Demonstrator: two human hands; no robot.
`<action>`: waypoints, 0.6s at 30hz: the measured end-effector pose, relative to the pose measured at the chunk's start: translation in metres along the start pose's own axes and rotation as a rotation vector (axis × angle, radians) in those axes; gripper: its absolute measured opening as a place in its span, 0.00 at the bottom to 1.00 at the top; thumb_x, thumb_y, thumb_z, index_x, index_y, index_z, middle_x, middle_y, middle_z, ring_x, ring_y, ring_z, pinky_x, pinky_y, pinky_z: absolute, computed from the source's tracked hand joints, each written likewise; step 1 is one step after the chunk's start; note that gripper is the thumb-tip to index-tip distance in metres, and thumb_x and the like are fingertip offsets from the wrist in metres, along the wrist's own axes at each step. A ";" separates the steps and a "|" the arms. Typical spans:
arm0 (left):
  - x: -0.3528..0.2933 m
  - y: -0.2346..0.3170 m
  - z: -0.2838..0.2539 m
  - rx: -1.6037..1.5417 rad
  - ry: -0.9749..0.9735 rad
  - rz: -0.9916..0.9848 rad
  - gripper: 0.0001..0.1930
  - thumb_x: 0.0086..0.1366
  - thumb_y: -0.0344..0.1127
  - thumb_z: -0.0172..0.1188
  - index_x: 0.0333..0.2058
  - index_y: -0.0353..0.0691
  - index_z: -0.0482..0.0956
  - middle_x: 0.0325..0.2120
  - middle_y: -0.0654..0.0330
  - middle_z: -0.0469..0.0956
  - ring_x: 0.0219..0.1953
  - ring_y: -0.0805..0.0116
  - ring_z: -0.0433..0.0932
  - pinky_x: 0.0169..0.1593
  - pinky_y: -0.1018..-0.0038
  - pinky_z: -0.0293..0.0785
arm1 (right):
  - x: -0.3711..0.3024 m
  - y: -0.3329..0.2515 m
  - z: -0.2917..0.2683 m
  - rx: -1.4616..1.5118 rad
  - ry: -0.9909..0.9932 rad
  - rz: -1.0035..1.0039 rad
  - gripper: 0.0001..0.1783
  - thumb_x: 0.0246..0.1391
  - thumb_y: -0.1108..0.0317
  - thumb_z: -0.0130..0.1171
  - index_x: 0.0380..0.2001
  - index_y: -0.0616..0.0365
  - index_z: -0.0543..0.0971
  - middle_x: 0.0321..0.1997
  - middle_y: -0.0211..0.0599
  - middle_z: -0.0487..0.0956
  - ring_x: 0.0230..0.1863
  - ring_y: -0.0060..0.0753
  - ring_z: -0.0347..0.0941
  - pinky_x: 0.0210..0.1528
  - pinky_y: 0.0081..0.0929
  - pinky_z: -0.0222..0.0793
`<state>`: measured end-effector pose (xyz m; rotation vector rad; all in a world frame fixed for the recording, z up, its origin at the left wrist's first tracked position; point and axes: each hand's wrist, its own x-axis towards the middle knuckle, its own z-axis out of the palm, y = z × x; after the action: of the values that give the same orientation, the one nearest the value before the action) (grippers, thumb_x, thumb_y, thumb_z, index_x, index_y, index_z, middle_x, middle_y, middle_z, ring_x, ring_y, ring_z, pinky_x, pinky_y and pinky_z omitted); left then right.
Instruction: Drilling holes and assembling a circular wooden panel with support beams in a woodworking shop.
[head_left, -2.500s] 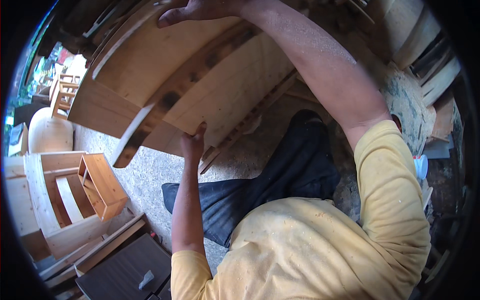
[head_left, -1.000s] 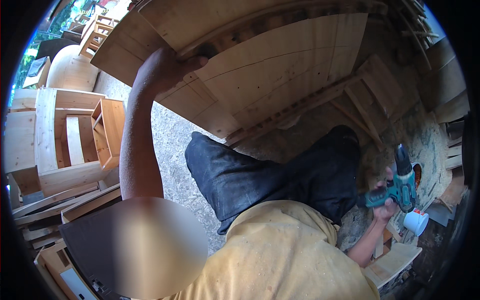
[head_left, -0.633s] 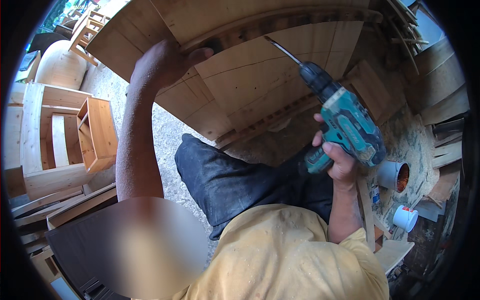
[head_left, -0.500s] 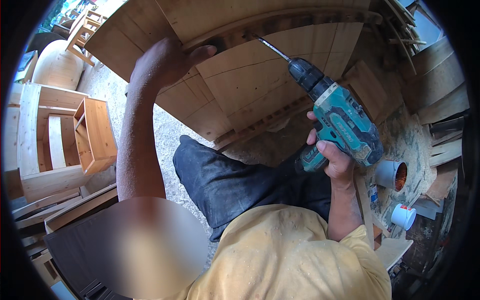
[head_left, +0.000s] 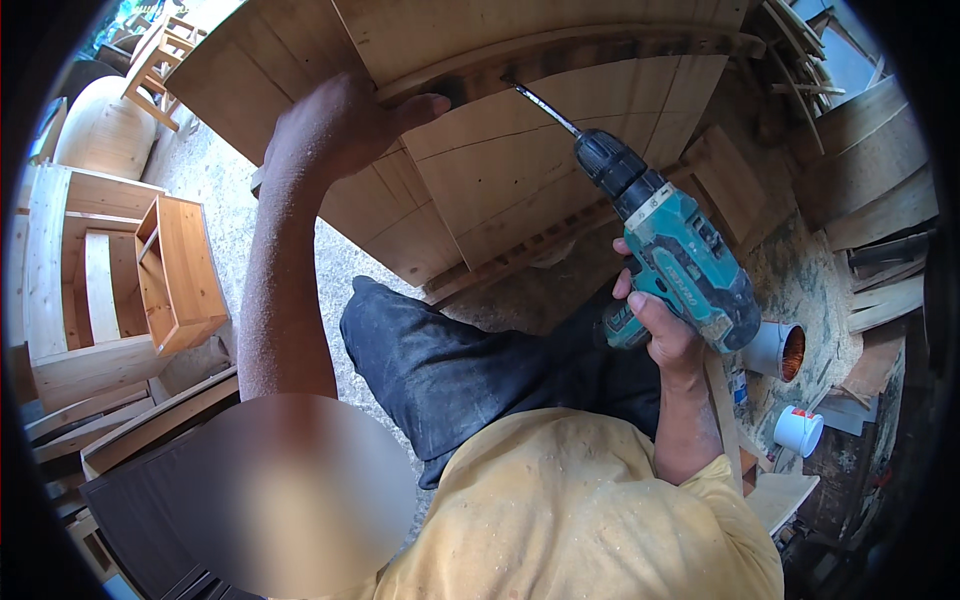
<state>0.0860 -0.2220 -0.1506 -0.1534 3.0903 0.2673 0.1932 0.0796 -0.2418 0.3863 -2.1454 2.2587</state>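
Note:
My right hand (head_left: 665,315) is wrapped around the handle of a teal and black cordless drill (head_left: 690,260). Its long drill bit (head_left: 545,108) points up and left, the tip meeting a dark hole or spot on a curved wooden strip (head_left: 600,62). That strip, marked with dark smudges, runs along a large pale wooden panel (head_left: 500,165) tilted before me. At the strip's left end my left hand (head_left: 345,125) grips it, thumb laid along the wood and the other fingers mostly hidden.
Pale wooden shelving (head_left: 95,270) and a small orange-brown box (head_left: 185,275) stand at left. To the right are a metal bucket (head_left: 765,348) with copper-coloured contents, a white tub (head_left: 798,430) and stacked boards (head_left: 870,170). Sawdust covers the surface there.
The view has shifted slightly. The drill sits a little lower and its bit is slightly steeper, with the tip still at the same spot on the strip. Both hands keep their hold.

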 end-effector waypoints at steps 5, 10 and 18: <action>-0.004 0.001 0.002 -0.016 0.068 0.000 0.34 0.50 0.70 0.57 0.32 0.40 0.83 0.21 0.56 0.80 0.29 0.61 0.82 0.36 0.64 0.76 | -0.008 -0.006 -0.001 -0.664 -0.001 -0.215 0.11 0.45 0.74 0.56 0.36 0.60 0.79 0.38 0.37 0.79 0.31 0.30 0.74 0.36 0.25 0.71; -0.009 0.007 -0.001 0.027 0.074 -0.039 0.35 0.50 0.70 0.58 0.27 0.34 0.81 0.18 0.51 0.77 0.25 0.56 0.80 0.32 0.64 0.74 | -0.013 -0.034 0.014 -0.566 -0.006 -0.020 0.14 0.47 0.71 0.60 0.39 0.62 0.77 0.35 0.34 0.78 0.30 0.25 0.72 0.35 0.22 0.68; -0.013 0.008 -0.004 0.068 0.072 -0.082 0.31 0.51 0.67 0.58 0.22 0.38 0.82 0.17 0.53 0.78 0.24 0.56 0.80 0.31 0.64 0.75 | -0.010 -0.067 0.040 -0.451 -0.049 0.268 0.17 0.47 0.71 0.62 0.42 0.63 0.74 0.35 0.34 0.76 0.32 0.20 0.70 0.34 0.17 0.65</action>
<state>0.0978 -0.2134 -0.1451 -0.2930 3.1495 0.1567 0.2210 0.0465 -0.1761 0.1507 -2.7768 1.7917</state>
